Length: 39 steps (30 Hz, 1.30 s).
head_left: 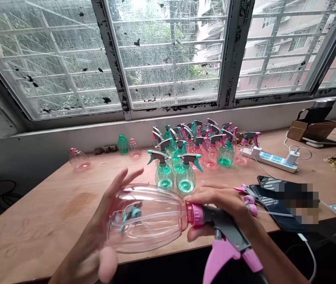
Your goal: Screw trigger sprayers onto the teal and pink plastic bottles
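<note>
The pink bottle (162,236), spray head (228,227) on, sits over the worktop's (46,232) six o'clock edge; the right hand (224,199) grasps its neck, the left hand's (95,228) fingers splay loosely round its base. Headed bottles (185,183) toward one o'clock look done; three bare bottles (123,145), ten to eleven, seem left

The left hand (98,225) cups loosely, thumb (108,265) below its outstretched fingers (116,184); the right hand (225,198) curls in a grip.
</note>
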Each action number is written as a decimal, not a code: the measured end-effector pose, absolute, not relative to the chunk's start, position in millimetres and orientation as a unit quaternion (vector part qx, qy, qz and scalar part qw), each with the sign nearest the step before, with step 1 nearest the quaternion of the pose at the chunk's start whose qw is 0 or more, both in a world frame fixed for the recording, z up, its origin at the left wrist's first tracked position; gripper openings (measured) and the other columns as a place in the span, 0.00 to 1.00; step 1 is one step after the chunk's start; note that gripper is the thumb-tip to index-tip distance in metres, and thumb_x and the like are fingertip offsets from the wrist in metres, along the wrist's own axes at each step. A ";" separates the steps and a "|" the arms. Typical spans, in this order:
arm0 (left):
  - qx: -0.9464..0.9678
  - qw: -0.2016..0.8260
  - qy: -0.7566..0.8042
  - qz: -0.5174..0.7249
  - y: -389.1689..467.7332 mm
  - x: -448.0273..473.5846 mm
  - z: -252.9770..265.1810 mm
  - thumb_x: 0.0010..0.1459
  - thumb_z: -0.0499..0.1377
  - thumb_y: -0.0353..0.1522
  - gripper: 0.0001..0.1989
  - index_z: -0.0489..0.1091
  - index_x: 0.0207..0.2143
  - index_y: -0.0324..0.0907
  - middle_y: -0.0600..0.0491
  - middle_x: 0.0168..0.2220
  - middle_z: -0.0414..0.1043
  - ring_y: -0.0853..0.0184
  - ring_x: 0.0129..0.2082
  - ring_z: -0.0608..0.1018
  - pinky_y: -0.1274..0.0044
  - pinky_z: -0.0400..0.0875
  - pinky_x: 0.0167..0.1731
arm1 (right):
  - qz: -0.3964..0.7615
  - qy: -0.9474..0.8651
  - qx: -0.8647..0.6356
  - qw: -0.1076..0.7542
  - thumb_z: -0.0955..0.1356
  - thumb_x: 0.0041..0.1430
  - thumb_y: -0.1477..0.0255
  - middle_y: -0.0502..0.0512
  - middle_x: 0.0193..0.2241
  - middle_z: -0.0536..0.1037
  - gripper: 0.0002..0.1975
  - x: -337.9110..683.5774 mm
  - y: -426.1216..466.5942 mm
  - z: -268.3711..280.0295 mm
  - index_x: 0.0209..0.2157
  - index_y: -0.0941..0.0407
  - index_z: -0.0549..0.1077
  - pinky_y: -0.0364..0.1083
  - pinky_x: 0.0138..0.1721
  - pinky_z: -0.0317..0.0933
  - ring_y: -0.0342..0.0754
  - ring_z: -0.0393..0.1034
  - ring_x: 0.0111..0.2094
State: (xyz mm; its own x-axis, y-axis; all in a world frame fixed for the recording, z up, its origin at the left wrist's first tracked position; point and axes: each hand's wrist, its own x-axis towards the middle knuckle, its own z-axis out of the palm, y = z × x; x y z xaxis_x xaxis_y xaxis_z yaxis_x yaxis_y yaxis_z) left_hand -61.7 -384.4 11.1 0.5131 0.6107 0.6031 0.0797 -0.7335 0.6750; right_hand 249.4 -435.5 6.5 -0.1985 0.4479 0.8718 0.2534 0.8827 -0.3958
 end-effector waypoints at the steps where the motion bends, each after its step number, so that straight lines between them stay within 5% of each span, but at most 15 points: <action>1: 0.807 0.313 0.204 0.457 -387.3 -57.7 13.1 0.60 0.65 0.66 0.51 0.60 0.80 0.62 0.44 0.79 0.64 0.39 0.64 0.83 0.58 0.89 0.54 | 0.066 -0.774 -0.218 0.590 0.85 0.60 0.59 0.53 0.30 0.89 0.22 247.7 -434.6 5.6 0.51 0.53 0.83 0.45 0.34 0.76 0.50 0.84 0.28; 5: 0.758 0.302 0.211 0.539 -399.0 -41.3 16.6 0.68 0.71 0.51 0.30 0.73 0.69 0.58 0.49 0.69 0.74 0.50 0.69 0.77 0.68 0.83 0.62 | 0.114 -0.758 -0.238 0.596 0.82 0.64 0.55 0.56 0.32 0.90 0.19 244.9 -428.8 -6.9 0.47 0.53 0.83 0.44 0.32 0.76 0.50 0.85 0.27; 9: 0.777 0.216 0.142 0.574 -399.3 -28.6 16.1 0.67 0.74 0.46 0.31 0.73 0.69 0.55 0.47 0.63 0.74 0.54 0.64 0.80 0.68 0.84 0.60 | 0.191 -0.741 -0.249 0.594 0.78 0.71 0.54 0.52 0.28 0.87 0.17 248.9 -421.9 -18.6 0.46 0.55 0.83 0.42 0.26 0.71 0.46 0.77 0.23; 14: 0.793 0.146 0.088 0.585 -400.4 -19.9 14.1 0.66 0.75 0.45 0.36 0.68 0.71 0.51 0.46 0.65 0.72 0.53 0.65 0.78 0.65 0.80 0.65 | 0.242 -0.742 -0.250 0.573 0.80 0.67 0.54 0.47 0.27 0.84 0.17 260.4 -423.0 -8.8 0.46 0.52 0.83 0.41 0.23 0.66 0.43 0.71 0.21; 17: 0.843 0.205 0.103 0.487 -404.6 -25.0 13.3 0.61 0.78 0.48 0.40 0.67 0.70 0.53 0.44 0.67 0.73 0.50 0.67 0.79 0.64 0.82 0.64 | 0.230 -0.702 -0.244 0.629 0.82 0.62 0.51 0.46 0.27 0.82 0.20 284.5 -432.0 -1.9 0.44 0.48 0.82 0.42 0.21 0.64 0.45 0.71 0.21; 21: 0.926 0.225 0.162 0.256 -404.4 -36.6 18.7 0.64 0.73 0.50 0.26 0.73 0.58 0.54 0.45 0.69 0.76 0.51 0.67 0.83 0.68 0.82 0.62 | 0.139 -0.708 -0.342 0.602 0.80 0.68 0.60 0.51 0.29 0.80 0.08 339.6 -449.5 3.2 0.39 0.47 0.83 0.47 0.21 0.68 0.49 0.71 0.23; 24: 0.923 0.178 0.219 0.261 -399.0 -45.3 23.8 0.72 0.67 0.49 0.22 0.71 0.63 0.57 0.46 0.75 0.70 0.53 0.73 0.77 0.69 0.78 0.67 | 0.079 -0.724 -0.486 0.483 0.81 0.65 0.58 0.51 0.27 0.79 0.12 374.5 -455.4 6.4 0.37 0.50 0.83 0.47 0.25 0.69 0.51 0.72 0.26; 30: 0.917 0.151 0.279 0.242 -389.9 -69.3 25.1 0.77 0.63 0.46 0.20 0.68 0.68 0.65 0.55 0.73 0.74 0.59 0.71 0.79 0.76 0.78 0.64 | 0.053 -0.608 -0.660 0.438 0.75 0.60 0.39 0.52 0.27 0.80 0.29 395.4 -415.3 -7.3 0.35 0.52 0.78 0.48 0.27 0.66 0.54 0.76 0.27; 36: 0.905 0.119 0.306 0.270 -383.4 -75.0 26.0 0.78 0.63 0.45 0.22 0.68 0.69 0.62 0.52 0.80 0.61 0.53 0.78 0.70 0.71 0.79 0.65 | 0.078 -0.617 -0.662 0.419 0.73 0.62 0.50 0.53 0.29 0.84 0.18 396.8 -357.8 -25.4 0.34 0.51 0.77 0.49 0.27 0.67 0.54 0.79 0.23; 39: 0.907 0.166 0.328 0.206 -380.4 -61.4 22.0 0.80 0.59 0.45 0.16 0.72 0.64 0.53 0.48 0.67 0.78 0.56 0.62 0.86 0.73 0.84 0.51 | 0.080 -0.626 -0.658 0.411 0.72 0.62 0.54 0.53 0.30 0.83 0.15 394.3 -337.3 -26.6 0.34 0.51 0.75 0.49 0.27 0.65 0.53 0.77 0.22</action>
State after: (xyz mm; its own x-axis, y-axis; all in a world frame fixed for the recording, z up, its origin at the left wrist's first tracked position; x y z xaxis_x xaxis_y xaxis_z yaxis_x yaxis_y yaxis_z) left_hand -61.4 -380.4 22.0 0.6998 0.6637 0.2642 0.5267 -0.7292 0.4368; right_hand 394.3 -337.3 -26.6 0.2040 0.8897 0.4085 0.7577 0.1208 -0.6413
